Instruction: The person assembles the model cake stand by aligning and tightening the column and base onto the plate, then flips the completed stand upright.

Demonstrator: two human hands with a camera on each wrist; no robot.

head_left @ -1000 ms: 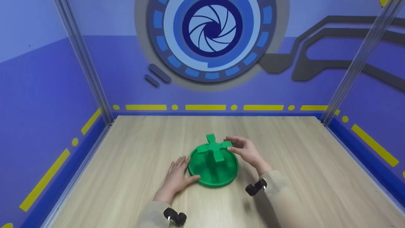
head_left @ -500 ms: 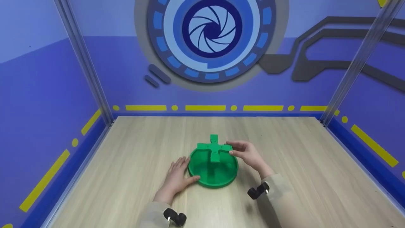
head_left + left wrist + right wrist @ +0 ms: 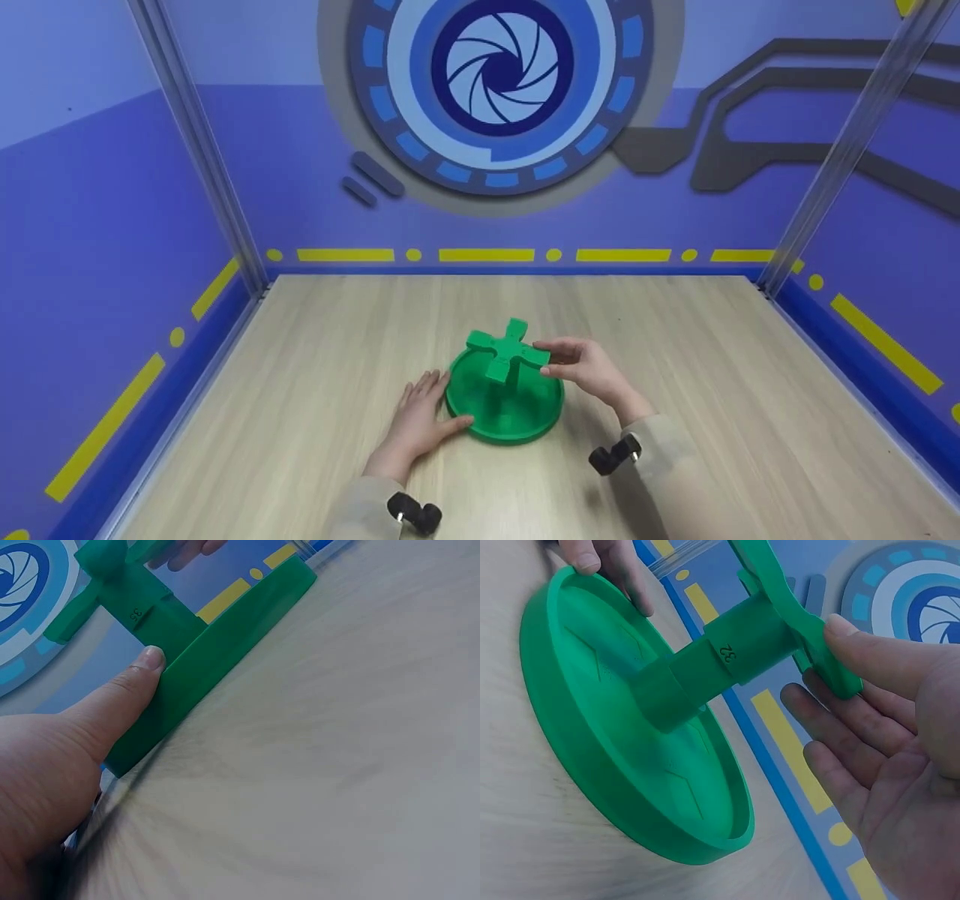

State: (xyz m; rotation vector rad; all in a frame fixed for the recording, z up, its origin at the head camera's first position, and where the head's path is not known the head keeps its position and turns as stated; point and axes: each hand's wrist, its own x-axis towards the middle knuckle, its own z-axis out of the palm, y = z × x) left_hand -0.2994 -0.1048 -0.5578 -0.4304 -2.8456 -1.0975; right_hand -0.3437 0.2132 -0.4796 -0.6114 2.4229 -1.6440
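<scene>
A green round tray with a raised rim (image 3: 504, 437) lies on the table. From its middle rises a thick stepped green column (image 3: 697, 667), marked 32 in the right wrist view. A green four-armed cross handle (image 3: 508, 347) tops the column. My right hand (image 3: 589, 367) pinches the handle's right arm, thumb on one side and fingers behind. At the tray's left side, my left hand (image 3: 416, 424) rests with fingers fairly straight against the outer wall. Its thumb (image 3: 139, 682) presses on the rim, as the left wrist view shows.
The wooden table (image 3: 322, 337) surrounds the tray. Blue-purple walls with yellow dashes (image 3: 487, 255) enclose it at the back and both sides. Metal posts (image 3: 202, 142) stand in the back corners. Each wrist wears a small black camera (image 3: 615, 455).
The cross handle has turned clockwise seen from above, and my right hand has shifted slightly toward me with it. My left hand and the tray have stayed in place.
</scene>
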